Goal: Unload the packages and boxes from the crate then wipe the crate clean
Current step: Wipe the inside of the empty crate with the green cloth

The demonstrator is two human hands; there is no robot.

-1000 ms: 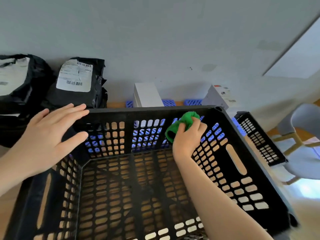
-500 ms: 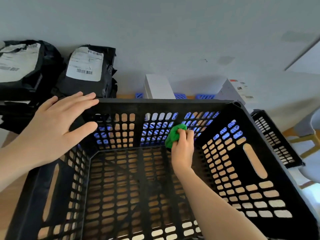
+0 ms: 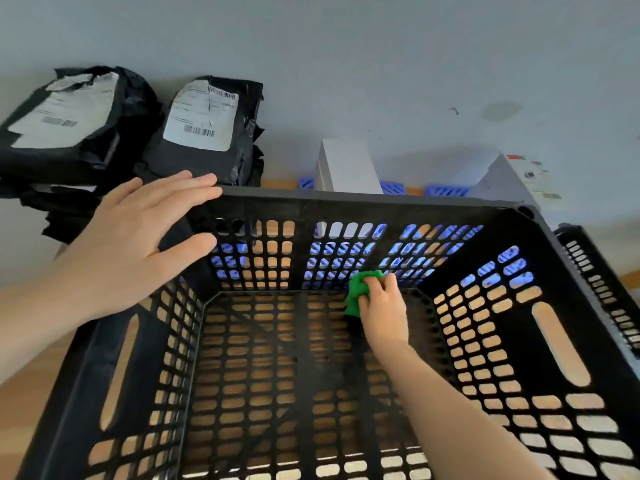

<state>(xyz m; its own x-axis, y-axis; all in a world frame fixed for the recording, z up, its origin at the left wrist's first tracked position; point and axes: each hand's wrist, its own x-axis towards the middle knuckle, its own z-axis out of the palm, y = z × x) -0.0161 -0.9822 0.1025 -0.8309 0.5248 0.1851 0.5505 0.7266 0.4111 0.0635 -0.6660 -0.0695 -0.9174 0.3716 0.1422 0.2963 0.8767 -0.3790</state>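
A pale grey wall, faintly smudged, rises behind the far edge of the wooden surface, where blue perforated plastic shows, and a second black slotted basket sits at the right edge.

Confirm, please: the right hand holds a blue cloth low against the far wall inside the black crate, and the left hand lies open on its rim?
Wrong colour: the head view shows the cloth in the right hand is green, not blue. The rest is correct.
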